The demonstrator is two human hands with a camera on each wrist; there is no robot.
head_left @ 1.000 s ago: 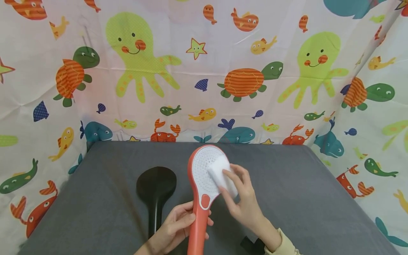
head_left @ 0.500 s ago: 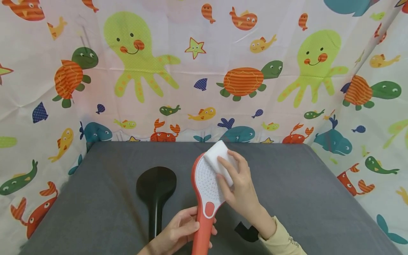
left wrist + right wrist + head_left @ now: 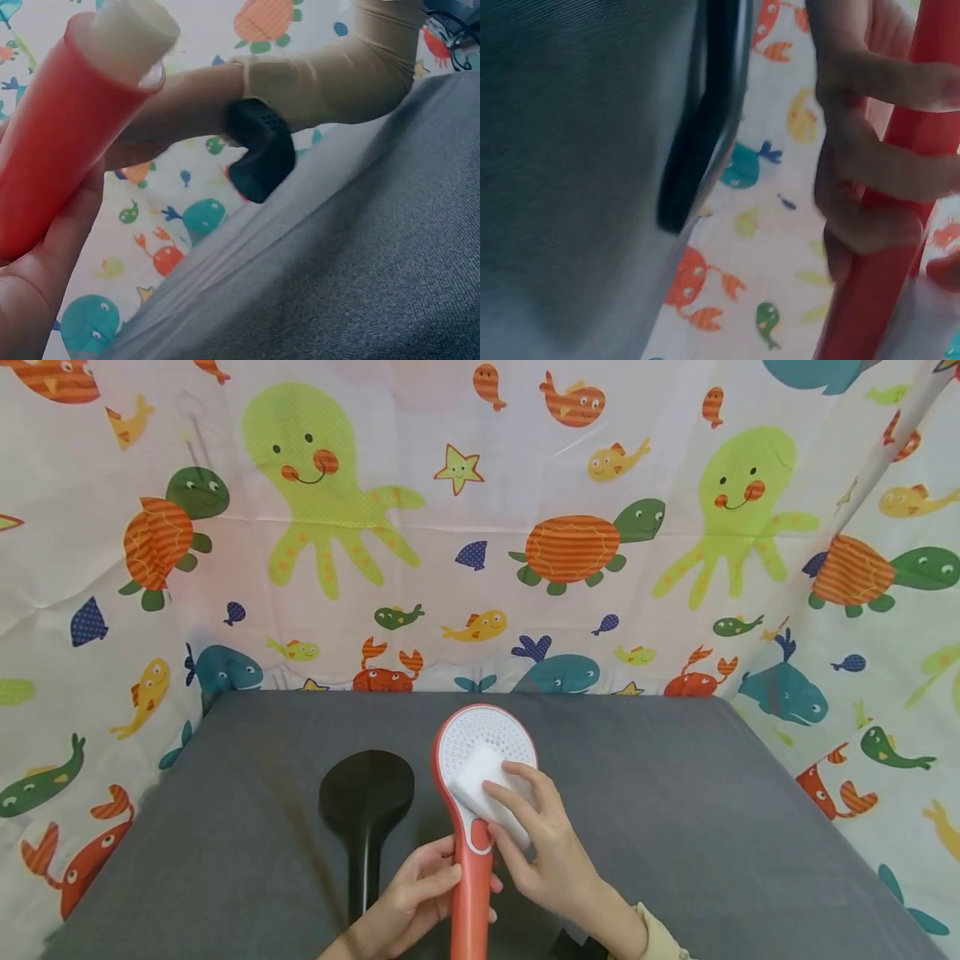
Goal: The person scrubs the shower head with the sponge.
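Observation:
A coral-red hand shower head (image 3: pixel 471 893) with a white nozzle face is held upright above the table. My left hand (image 3: pixel 420 897) grips its handle, fingers wrapped around the back; the right wrist view also shows these fingers (image 3: pixel 877 157) curled around the red handle. My right hand (image 3: pixel 551 852) pinches a white sponge (image 3: pixel 474 781) and holds it against the lower part of the nozzle face, just above the red button (image 3: pixel 481 835). In the left wrist view the sponge (image 3: pixel 139 34) appears past the top of the red shower head (image 3: pixel 67 135).
Left of the hands, a black shower head (image 3: pixel 367 793) lies on the grey-covered table (image 3: pixel 645 760). A curtain (image 3: pixel 450 543) printed with sea animals hangs behind and along both sides. A black device (image 3: pixel 262 150) sits at the right wrist by the sleeve.
The sponge went up to the top right edge of the nozzle face, then back down and left across it. The shower head tilted right and returned nearly upright. Both grips stayed.

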